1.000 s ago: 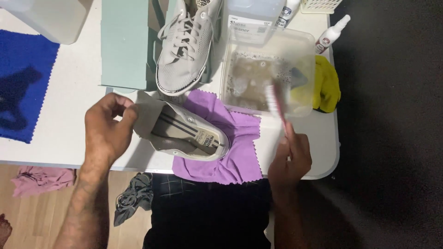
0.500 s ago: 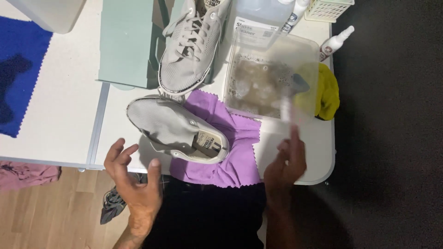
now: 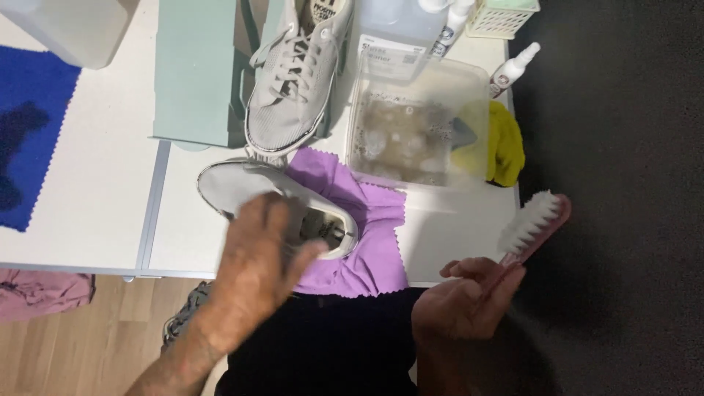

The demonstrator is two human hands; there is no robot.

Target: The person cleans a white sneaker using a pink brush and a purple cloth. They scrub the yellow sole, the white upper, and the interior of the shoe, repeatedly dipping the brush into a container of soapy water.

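A grey sneaker (image 3: 242, 187) lies on its side on a purple cloth (image 3: 370, 242) at the white table's near edge. My left hand (image 3: 260, 253) rests over the sneaker's heel and opening, fingers curled around it. My right hand (image 3: 466, 301) is off the table's near right corner, closed on the handle of a pink brush with white bristles (image 3: 532, 224), bristles facing up and left. A second grey sneaker (image 3: 290, 81) stands upright on a pale green box (image 3: 194, 73) behind.
A clear plastic tub of murky water (image 3: 418, 128) sits at the right with a yellow cloth (image 3: 506, 143) beside it. Bottles (image 3: 513, 66) and a small basket (image 3: 502, 16) stand at the back. A blue cloth (image 3: 29, 132) lies left. Rags lie on the wooden floor (image 3: 44, 293).
My left hand came back up from below the table edge onto the lying sneaker. My right hand with the brush swung out to the right, away from the tub.
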